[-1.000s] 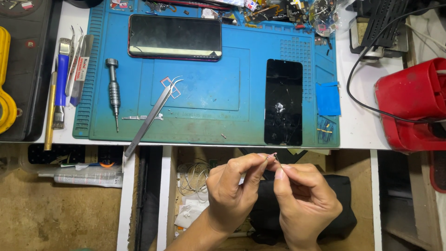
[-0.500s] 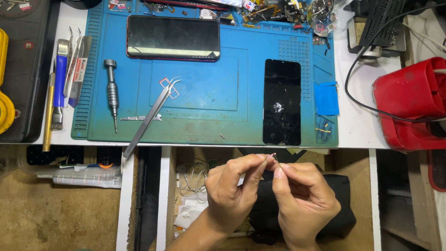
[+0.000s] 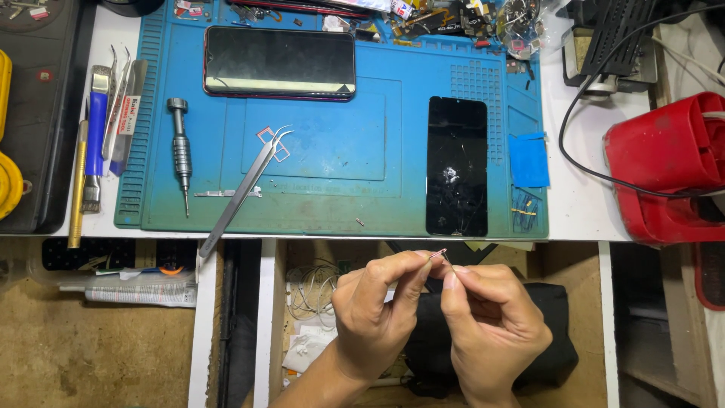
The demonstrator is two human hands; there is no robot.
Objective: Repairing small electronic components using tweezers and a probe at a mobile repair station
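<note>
Left hand: my left hand (image 3: 374, 317) is curled almost shut, thumb and forefinger pinched on one end of a tiny part (image 3: 439, 255).
Right hand: my right hand (image 3: 495, 329) is curled the same way, its fingertips (image 3: 451, 279) closed on the other end of the part; the two hands touch at the tips.
Part: thin, short, pale with a pinkish tip; too small to tell what it is.
Axis: its long axis looks slanted, the upper end toward the bench, the lower end toward my right fingers.
Where: it sits between both sets of fingertips, at the top of my hands, just short of the bench edge.
Beyond my hands: the blue mat (image 3: 332, 196) lies just past my fingertips, with a cracked dark screen (image 3: 458, 166) straight ahead of my right hand.
Further left: tweezers (image 3: 243, 189) and a screwdriver (image 3: 180, 151) lie on the mat, well apart from my left hand.
Far side: a phone (image 3: 279, 62) lies face up at the mat's far edge.
</note>
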